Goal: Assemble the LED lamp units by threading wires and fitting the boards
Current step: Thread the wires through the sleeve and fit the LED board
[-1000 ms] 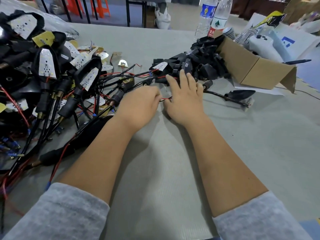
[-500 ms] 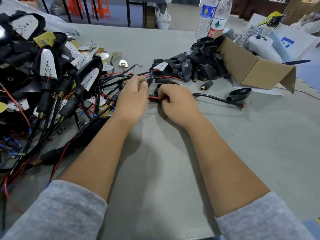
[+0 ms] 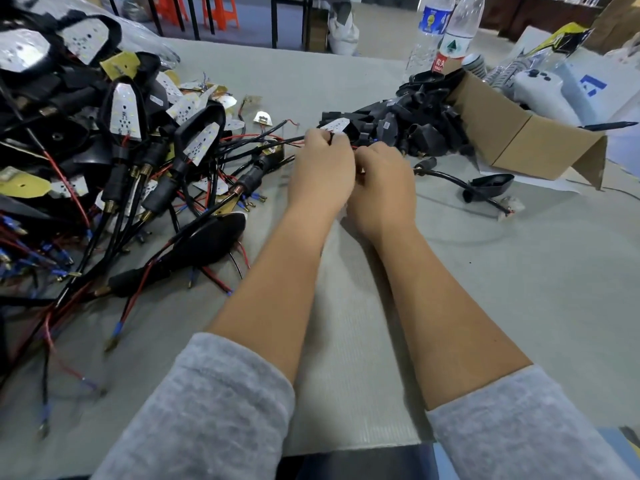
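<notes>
Both our hands meet near the middle of the grey tabletop (image 3: 502, 289), knuckles touching. Our left hand (image 3: 322, 171) is curled, pinching a thin black wire (image 3: 277, 142) that runs off to the left; our right hand (image 3: 384, 183) is curled round something red, mostly hidden. A heap of wired lamp units (image 3: 121, 150) fills the left edge. Loose black housings (image 3: 415, 123) lie beyond the hands, beside a cardboard box (image 3: 519, 133) toward the far right corner. One black lamp shell (image 3: 491, 183) lies right of our hands.
</notes>
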